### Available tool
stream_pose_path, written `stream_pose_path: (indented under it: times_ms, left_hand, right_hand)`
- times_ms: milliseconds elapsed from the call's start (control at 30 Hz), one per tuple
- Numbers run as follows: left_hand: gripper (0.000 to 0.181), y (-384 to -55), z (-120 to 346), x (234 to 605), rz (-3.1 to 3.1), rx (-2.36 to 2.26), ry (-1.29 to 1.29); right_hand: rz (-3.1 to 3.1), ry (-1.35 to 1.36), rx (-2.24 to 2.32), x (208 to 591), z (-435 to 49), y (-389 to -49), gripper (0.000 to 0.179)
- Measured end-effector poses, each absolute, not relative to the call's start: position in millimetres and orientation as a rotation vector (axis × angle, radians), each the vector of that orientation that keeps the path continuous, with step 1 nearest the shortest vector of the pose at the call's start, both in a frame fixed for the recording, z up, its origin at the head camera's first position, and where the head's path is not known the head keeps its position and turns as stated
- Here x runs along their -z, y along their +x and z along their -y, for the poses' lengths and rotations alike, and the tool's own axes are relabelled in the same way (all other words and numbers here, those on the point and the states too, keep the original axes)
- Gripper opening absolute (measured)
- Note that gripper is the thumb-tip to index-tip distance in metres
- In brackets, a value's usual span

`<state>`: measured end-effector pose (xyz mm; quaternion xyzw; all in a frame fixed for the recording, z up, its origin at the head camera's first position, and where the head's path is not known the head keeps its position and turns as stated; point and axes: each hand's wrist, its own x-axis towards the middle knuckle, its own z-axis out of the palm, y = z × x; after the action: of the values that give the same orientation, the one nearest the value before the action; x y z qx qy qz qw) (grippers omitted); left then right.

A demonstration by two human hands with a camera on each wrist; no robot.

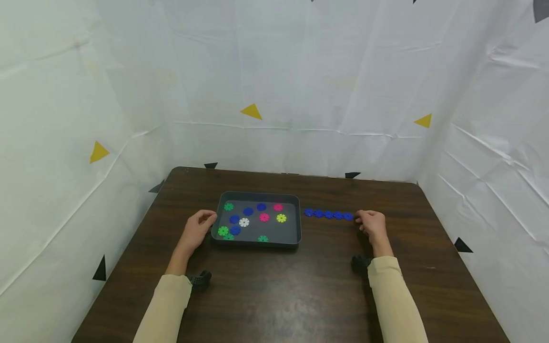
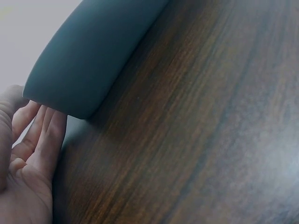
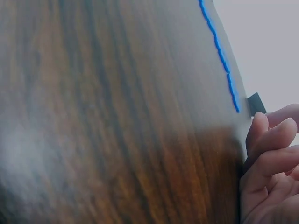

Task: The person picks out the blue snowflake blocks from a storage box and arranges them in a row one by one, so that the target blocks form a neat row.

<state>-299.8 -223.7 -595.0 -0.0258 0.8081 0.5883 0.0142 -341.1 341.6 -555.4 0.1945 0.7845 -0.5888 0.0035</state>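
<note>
The row of blue gear discs [image 1: 328,214] lies on the table [image 1: 274,295] right of the grey tray [image 1: 257,237] — steadied by the relaxed left hand [image 1: 198,229] — while the right hand [image 1: 372,224], loosely curled and empty, rests at the row's end; straightness is best kept by light nudges.

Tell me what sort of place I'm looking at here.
Probably a staged recording booth, not a home or workshop. White sheeting walls in a dark wooden table on three sides, with yellow triangle markers stuck on it. The only props are a grey tray of coloured discs and a row of blue discs.
</note>
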Motion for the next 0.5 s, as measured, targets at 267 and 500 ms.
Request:
stream_pose_path:
  times_ms: [267,500]
  left_hand:
    - [0.054,-302.1,224.4,597.5,-2.532,-1.828,-0.082]
    - [0.055,-302.4,224.0,599.0,-2.532,-1.833,-0.07]
  right_hand:
    - [-2.496,0.541,1.776,555.2,-333.0,-340.3,0.038]
    - [-2.521,0.408,1.79,543.6,-308.5,-331.8,0.039]
